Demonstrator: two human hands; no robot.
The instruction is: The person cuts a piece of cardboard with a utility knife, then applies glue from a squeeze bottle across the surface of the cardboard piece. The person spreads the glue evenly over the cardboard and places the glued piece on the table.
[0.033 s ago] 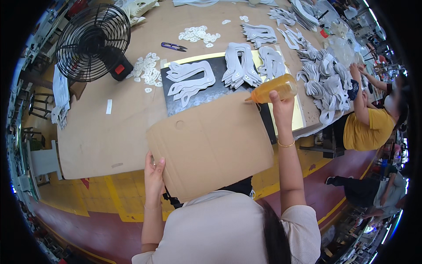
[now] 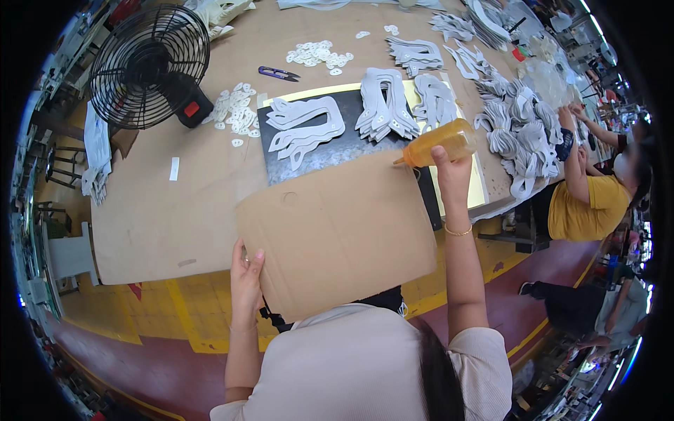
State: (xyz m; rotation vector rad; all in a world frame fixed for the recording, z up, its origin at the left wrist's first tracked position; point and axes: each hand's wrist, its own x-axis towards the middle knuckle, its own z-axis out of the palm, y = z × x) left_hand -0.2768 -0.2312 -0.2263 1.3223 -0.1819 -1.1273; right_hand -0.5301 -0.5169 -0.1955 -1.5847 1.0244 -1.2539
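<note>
My left hand point(image 2: 246, 282) grips the left edge of a brown cardboard sheet point(image 2: 344, 235), thumb on top. The sheet is tilted between my body and the table, its far edge over a dark board point(image 2: 319, 160). In my right hand point(image 2: 456, 175) is a squeeze bottle point(image 2: 444, 142) of amber liquid. It lies nearly sideways, nozzle pointing left at the sheet's far right corner; whether it touches cannot be told. Beyond the sheet, a light grey cut-out piece point(image 2: 309, 125) and a fanned stack of grey pieces point(image 2: 385, 105) rest on the board.
A black fan point(image 2: 149, 67) stands at the left of the table point(image 2: 140, 231). Small white pieces point(image 2: 237, 111) lie in piles near purple-handled thread snips point(image 2: 279, 74). Bundled grey pieces point(image 2: 519, 133) cover the right side. A person in a yellow shirt point(image 2: 590, 208) works there.
</note>
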